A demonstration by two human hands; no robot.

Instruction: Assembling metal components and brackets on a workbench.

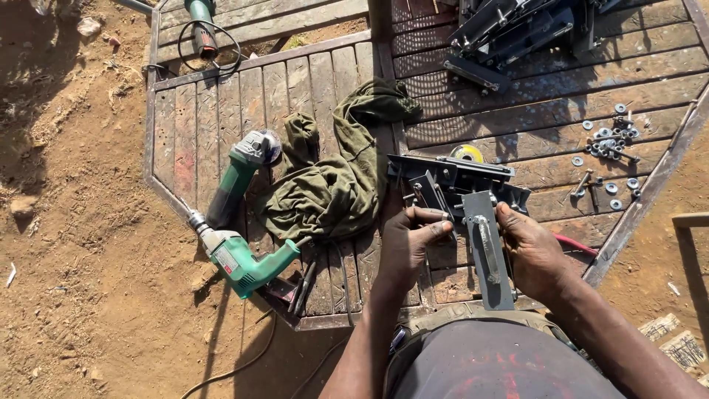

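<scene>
The grey steel door-lock assembly with its long flat handle plate (484, 244) lies on the slatted, rust-brown metal tabletop (310, 81), directly in front of the person, handle plate pointing toward the body, which keeps it steady and within close reach. The left hand (410, 244) has its grip clenched on the left edge of the assembly, fingers curled over a small bracket; the right hand (528, 251) grasps the right edge of the plate, apparently to brace it from both sides. Just left of the assembly, a crumpled olive-green cloth (332, 177) is draped over the slats. Beside it rest a green-bodied angle grinder (240, 177) and a green plastic electric drill (240, 258), the drill near the tabletop's edge above sandy ground. A loose cluster of bright steel washers and bolts (613, 144) sits well apart on the right, and a stack of dark metal lock parts (509, 29) lies at the far side.
</scene>
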